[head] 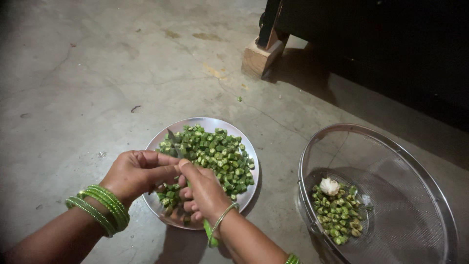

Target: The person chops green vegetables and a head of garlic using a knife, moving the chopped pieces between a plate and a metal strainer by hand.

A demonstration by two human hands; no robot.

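Head view: both hands meet over the near rim of a steel plate (pixel 161 208) of chopped okra (pixel 215 156); right hand (pixel 205 193) grips a green-handled knife (pixel 172 139), left hand (pixel 137 173) pinches an okra piece, hidden by the fingers. A mesh strainer (pixel 430 195) sits right.

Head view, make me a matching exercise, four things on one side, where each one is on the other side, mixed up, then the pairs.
Things
1. chopped okra pile
2. okra trimmings
3. green bangles
4. wooden block

Places
A. on the left wrist
B. on the floor under the dark furniture's leg
C. on the round steel plate
D. inside the wire mesh strainer

Pairs: 1-C, 2-D, 3-A, 4-B
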